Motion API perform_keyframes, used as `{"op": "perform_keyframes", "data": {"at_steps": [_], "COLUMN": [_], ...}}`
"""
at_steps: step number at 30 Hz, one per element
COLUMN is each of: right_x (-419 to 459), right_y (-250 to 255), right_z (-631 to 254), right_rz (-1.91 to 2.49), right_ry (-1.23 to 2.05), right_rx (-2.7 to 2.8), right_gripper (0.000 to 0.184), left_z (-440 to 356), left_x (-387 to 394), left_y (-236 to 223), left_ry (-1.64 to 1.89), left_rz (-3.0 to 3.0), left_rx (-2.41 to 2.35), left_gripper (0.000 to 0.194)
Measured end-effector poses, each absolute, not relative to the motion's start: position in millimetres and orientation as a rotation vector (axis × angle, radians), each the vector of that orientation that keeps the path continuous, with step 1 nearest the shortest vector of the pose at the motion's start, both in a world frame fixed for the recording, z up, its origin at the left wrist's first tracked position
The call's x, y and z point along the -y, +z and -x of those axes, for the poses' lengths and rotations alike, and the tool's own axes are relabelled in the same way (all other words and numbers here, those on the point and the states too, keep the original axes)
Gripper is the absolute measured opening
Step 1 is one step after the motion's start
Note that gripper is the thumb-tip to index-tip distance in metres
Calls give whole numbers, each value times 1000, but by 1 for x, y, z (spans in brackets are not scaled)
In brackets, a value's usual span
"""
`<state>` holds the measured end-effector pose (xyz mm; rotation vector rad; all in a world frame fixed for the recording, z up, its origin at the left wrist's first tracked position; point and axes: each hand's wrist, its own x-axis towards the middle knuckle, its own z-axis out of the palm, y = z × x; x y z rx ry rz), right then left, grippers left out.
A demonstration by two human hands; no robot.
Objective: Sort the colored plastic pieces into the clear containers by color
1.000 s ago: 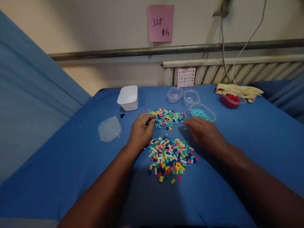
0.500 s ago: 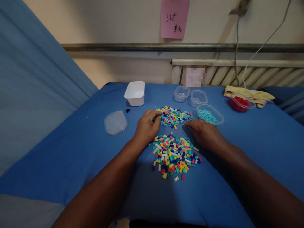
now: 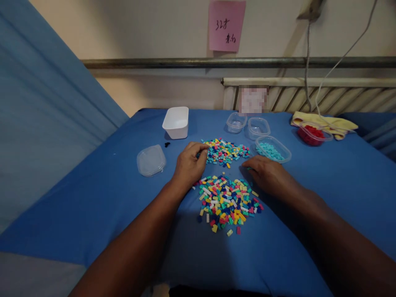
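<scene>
Two piles of small multicoloured toy bricks lie on the blue cloth, a far pile (image 3: 227, 152) and a near pile (image 3: 227, 202). At the left edge of the far pile is my left hand (image 3: 190, 163). Its fingers are curled, thumb close to the forefinger; a bit of teal shows between them, and the palm side is hidden. My right hand (image 3: 264, 171) rests right of the gap between the piles, with its fingers pressed together. A speck of teal shows under its fingertips, too small to name. Beyond it stands a clear tub of light-blue bricks (image 3: 272, 152).
Two clear tubs (image 3: 236, 123) (image 3: 258, 128) stand at the back. Far right, a tub of red pieces (image 3: 314, 135) sits by a yellow cloth (image 3: 343, 123). A white bin (image 3: 176, 122), a clear lid (image 3: 151, 161) and small black pieces (image 3: 167, 144) are on the left.
My left hand has drawn slightly left, and its thumb and forefinger have shifted. The fingers of my right hand have moved a little. The piles look nearly the same.
</scene>
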<state>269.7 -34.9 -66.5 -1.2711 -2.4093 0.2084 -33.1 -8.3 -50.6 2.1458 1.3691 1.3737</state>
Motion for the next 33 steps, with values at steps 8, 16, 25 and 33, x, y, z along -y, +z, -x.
{"op": "perform_keyframes", "data": {"at_steps": [8, 16, 25, 33], "right_x": [45, 46, 38, 56], "right_y": [-66, -44, -45, -61], "right_z": [-273, -294, -328, -259], "right_rz": [1168, 1147, 1322, 995], "right_ry": [332, 127, -184, 120], "right_rx": [2236, 2072, 2010, 2330], "right_gripper": [31, 26, 26, 39], "left_z": [39, 50, 51, 57], "left_x": [6, 14, 11, 5], "left_y": [-43, -39, -47, -47], "left_ry": [1353, 879, 628, 899], "left_rz": [-2048, -2492, -2642, -2564], "left_rx": [-1468, -1461, -1535, -1432], "left_gripper": [19, 20, 26, 26]}}
